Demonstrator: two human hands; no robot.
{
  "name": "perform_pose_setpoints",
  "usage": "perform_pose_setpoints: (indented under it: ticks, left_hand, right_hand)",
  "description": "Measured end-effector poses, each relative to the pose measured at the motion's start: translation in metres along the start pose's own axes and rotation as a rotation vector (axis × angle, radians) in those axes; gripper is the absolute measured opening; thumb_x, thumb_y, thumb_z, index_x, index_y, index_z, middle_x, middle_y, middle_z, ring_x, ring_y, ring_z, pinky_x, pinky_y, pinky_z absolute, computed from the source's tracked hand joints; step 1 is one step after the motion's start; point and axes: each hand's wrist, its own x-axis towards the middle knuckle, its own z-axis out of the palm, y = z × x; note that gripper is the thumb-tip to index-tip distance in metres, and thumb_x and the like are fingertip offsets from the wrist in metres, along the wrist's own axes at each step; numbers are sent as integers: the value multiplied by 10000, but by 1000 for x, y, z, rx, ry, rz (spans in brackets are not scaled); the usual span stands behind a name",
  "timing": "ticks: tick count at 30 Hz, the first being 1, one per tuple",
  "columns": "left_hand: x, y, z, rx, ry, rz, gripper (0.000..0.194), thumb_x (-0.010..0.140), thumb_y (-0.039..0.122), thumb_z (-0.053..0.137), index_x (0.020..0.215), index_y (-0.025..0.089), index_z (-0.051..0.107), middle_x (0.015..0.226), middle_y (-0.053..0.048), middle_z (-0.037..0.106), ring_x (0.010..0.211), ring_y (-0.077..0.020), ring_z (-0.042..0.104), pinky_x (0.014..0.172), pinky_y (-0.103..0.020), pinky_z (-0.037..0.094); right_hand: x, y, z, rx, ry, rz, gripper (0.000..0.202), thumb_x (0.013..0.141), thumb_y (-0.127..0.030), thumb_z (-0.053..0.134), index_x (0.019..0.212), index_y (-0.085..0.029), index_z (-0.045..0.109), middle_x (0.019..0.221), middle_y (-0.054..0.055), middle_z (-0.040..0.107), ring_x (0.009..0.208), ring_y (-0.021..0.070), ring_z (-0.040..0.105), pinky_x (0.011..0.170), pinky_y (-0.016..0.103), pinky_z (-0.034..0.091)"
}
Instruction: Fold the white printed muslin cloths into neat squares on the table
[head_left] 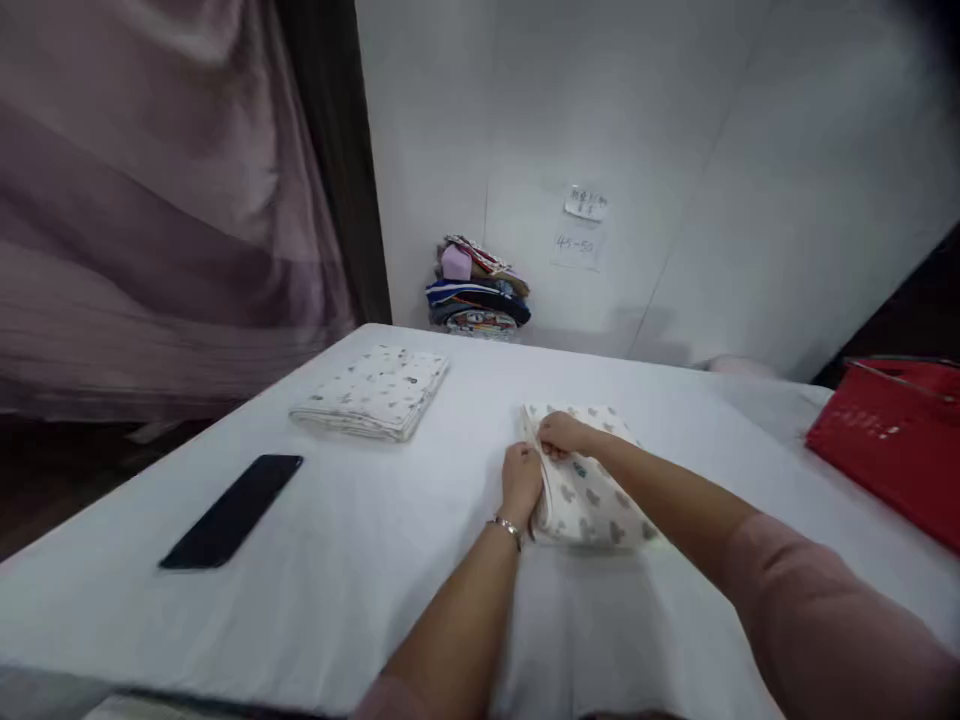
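Note:
A folded white cloth [592, 500] with grey-brown printed shapes lies on the white-covered table, right of the middle. My left hand [521, 480], with a bracelet at the wrist, is closed on the cloth's left edge. On the same edge, a little farther back, the fingers of my right hand [564, 435] are curled onto the cloth and pinch it. Both hands are close together, and the fingertips of the left one are partly hidden. Another folded white cloth [375, 392] with small dark prints rests apart, at the far left of the table.
A black flat slab [232, 510] lies at the left of the table [360, 540]. Against the wall stands a stack of folded fabrics [480, 290]. A red bag-like object [892, 440] sits at the right edge. A mauve curtain [165, 200] hangs on the left.

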Motion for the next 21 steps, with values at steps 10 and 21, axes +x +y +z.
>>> perform_pose_setpoints:
  ticks: [10, 21]
  left_hand:
    - [1, 1, 2, 29, 21, -35, 204, 781, 242, 432, 660, 166, 576, 728, -40, 629, 705, -154, 534, 654, -253, 377]
    - [5, -4, 3, -21, 8, -44, 172, 744, 228, 462, 613, 170, 557, 682, -20, 621, 686, -145, 538, 641, -237, 386]
  right_hand:
    - [1, -7, 2, -32, -7, 110, 310, 793, -132, 497, 485, -161, 483, 370, 21, 522, 330, 119, 491, 370, 210, 414]
    - [-9, -9, 0, -34, -29, 110, 241, 757, -133, 589, 538, -151, 492, 410, 16, 546, 348, 123, 517, 366, 210, 427]
